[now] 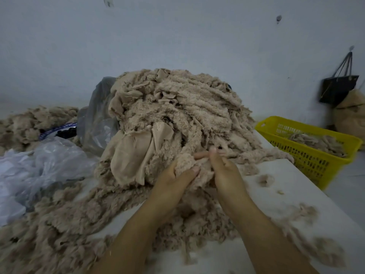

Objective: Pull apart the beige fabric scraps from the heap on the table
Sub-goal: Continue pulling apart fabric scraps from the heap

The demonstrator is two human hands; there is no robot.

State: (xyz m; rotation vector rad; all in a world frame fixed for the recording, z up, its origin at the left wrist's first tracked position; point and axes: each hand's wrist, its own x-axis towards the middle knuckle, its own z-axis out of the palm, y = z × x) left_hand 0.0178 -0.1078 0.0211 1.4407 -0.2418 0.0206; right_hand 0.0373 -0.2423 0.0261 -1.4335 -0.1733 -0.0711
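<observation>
We look down at a tall heap (177, 107) of beige fleecy scraps on the white counter (276, 186). At its foot our left grip (173, 180) holds one scrap (187, 162) from below, thumb pressed on top. Our right grip (223, 167) pinches the same scrap just beside it. Loose tufts (265, 179) lie scattered on the counter (those nearest us are blurred). A yellow basket (296, 126) holding more scraps stands by the counter's right edge. Crumpled clear plastic (39, 165) lies at left, and a black bag (337, 89) hangs on the wall (177, 36).
</observation>
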